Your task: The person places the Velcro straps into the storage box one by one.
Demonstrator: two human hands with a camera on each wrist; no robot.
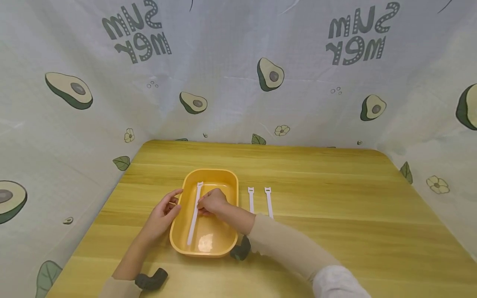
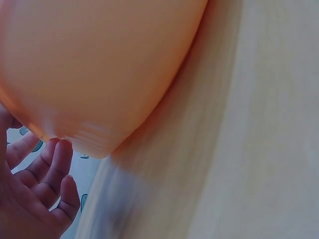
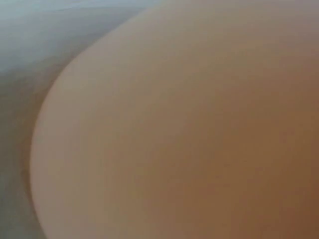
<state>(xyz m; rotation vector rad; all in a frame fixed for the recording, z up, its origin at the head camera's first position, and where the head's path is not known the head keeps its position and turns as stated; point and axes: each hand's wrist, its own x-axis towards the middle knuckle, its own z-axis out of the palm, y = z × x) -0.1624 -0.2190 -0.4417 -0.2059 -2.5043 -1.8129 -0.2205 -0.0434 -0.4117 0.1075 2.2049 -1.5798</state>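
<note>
A yellow plastic tub (image 1: 204, 252) sits on the table in the head view. Inside it, along the left side, lies a white cable strap (image 1: 193, 223) with a slotted head at its far end. My right hand (image 1: 213, 202) reaches down into the tub and pinches this strap near its middle. At the tub's left wall is my left hand (image 1: 164, 213), its loosely bent fingers touching the outside. The left wrist view shows those fingers (image 2: 60, 164) against the tub's wall (image 2: 114, 74). Only the tub's blurred wall (image 3: 174, 129) fills most of the right wrist view.
Two more white straps, one nearer the tub (image 1: 251, 198) and one farther right (image 1: 268, 200), lie on the wooden table (image 1: 354, 198), partly hidden by my right forearm. A printed curtain (image 1: 231, 49) hangs behind and beside the table. Dark wrist mounts (image 1: 151, 280) sit below both wrists.
</note>
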